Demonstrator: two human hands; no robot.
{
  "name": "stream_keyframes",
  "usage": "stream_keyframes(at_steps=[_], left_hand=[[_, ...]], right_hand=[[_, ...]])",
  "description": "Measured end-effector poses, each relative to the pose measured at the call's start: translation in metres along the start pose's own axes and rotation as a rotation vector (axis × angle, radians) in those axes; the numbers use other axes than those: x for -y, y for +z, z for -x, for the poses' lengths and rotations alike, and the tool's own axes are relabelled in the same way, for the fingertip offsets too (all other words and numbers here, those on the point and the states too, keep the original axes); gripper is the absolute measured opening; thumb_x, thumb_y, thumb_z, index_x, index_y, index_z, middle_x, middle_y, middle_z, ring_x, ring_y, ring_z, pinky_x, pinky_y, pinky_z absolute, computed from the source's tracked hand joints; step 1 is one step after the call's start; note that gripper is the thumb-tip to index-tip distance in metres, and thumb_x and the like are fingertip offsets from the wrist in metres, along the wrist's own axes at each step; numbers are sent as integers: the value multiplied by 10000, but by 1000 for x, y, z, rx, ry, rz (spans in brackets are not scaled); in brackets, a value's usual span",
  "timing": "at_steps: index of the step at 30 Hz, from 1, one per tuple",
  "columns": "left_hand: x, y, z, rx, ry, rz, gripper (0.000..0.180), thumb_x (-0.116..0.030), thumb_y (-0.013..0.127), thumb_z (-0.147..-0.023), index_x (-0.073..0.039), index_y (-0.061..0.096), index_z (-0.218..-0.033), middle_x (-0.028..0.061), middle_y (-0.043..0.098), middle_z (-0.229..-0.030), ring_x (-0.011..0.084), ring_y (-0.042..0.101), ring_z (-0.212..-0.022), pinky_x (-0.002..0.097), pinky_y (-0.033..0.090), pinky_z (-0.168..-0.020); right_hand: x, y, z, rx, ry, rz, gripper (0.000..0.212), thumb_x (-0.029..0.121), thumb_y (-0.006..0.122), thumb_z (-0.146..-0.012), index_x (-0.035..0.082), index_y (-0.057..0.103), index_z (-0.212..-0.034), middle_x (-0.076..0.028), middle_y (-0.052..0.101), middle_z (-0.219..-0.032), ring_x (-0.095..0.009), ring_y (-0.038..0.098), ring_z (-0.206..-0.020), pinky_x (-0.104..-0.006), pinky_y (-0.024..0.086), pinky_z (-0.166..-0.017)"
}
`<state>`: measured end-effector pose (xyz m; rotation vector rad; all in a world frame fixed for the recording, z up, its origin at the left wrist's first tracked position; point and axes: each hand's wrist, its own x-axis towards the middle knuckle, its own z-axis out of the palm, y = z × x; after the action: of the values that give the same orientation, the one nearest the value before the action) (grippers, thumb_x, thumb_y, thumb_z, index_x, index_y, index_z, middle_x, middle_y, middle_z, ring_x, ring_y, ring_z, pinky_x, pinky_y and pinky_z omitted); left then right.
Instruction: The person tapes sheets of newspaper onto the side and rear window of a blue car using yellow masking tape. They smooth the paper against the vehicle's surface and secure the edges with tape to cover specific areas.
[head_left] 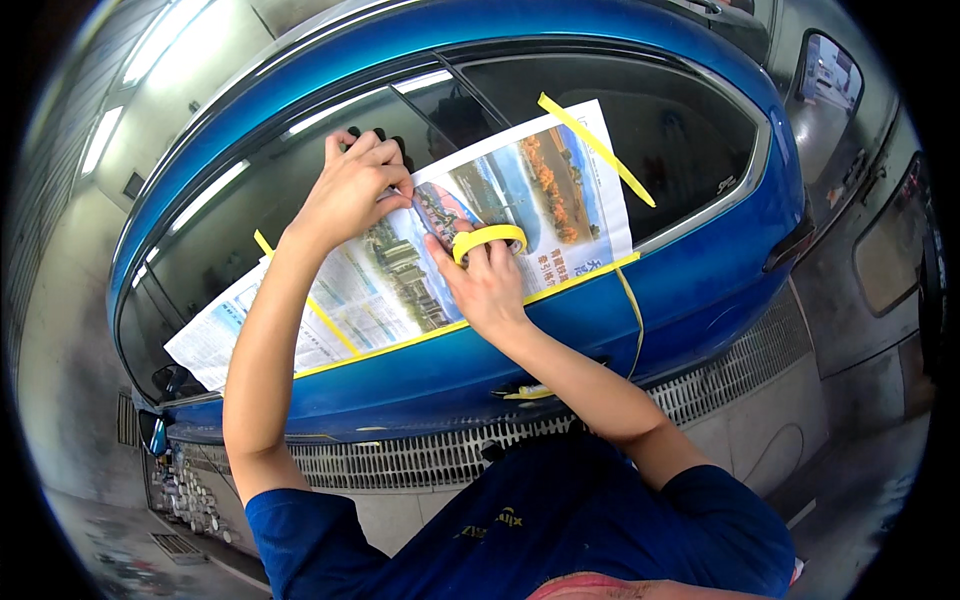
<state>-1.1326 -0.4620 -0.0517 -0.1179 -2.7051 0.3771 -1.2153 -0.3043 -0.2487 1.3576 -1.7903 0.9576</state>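
Observation:
A sheet of newspaper [385, 270] lies slanted over the side windows of a blue car [700, 270], with yellow masking tape [590, 275] running along its lower edge. At the paper's upper edge, my left hand [355, 190] pinches it between thumb and forefinger, the other fingers bent against the dark glass. My right hand [487, 295] rests on the middle of the paper with a roll of yellow masking tape [490, 238] hooked round its fingers. More tape strips cross the paper: one at the upper right [600, 150], another at the left [332, 325].
A thin tape strip [632, 310] hangs down the door on the right. Yellow tape also sits on the door handle [527, 392]. Below the car runs a floor grating [400, 465]. Several cans [190, 500] stand at the lower left, and another vehicle's door [850, 270] is at the right.

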Motion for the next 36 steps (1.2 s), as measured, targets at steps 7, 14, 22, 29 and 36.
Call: stream_keyframes(at_steps=[7, 14, 22, 29, 36], left_hand=[[-25, 59, 44, -435, -157, -174, 206, -156, 830, -753, -121, 703, -910, 5, 618, -910, 230, 585, -875, 407, 399, -803], [-37, 82, 55, -520, -95, -153, 462, 29, 736, -756, -42, 702, -1212, 96, 670, -1068, 266, 643, -901, 359, 536, -796], [-44, 88, 49, -528, -180, -145, 499, -83, 771, -830, -31, 597, -1295, 124, 641, -1246, 308, 631, -1080, 409, 524, -898], [-36, 81, 50, -514, -235, 128, 232, -48, 838, -751, -33, 700, -936, 132, 644, -1045, 339, 627, -924, 431, 532, -784], [-34, 27, 53, -166, -332, 614, 265, -138, 838, -806, -48, 778, -1048, 126, 641, -1189, 283, 634, -1105, 378, 533, -915]], right_hand=[[5, 0, -5, -41, 44, -13, 463, 94, 601, -881, 222, 683, -1319, -151, 582, -1280, -365, 551, -1009, -483, 474, -846], [7, -11, -11, 3, 88, -93, 414, 145, 705, -822, 213, 744, -1229, -138, 592, -1140, -370, 543, -1005, -473, 466, -838], [22, -18, -1, -56, -47, -764, 369, 15, 606, -899, 31, 645, -1266, -189, 551, -1045, -313, 558, -884, -402, 458, -803], [29, 30, 15, -58, 156, -1536, 281, 139, 454, -1060, 55, 237, -1217, -101, 469, -894, -128, 376, -736, -285, 372, -685], [29, 33, 19, -112, 220, -1542, 320, 198, 484, -1072, 50, 251, -1236, -110, 494, -932, -126, 420, -802, -278, 394, -739]])
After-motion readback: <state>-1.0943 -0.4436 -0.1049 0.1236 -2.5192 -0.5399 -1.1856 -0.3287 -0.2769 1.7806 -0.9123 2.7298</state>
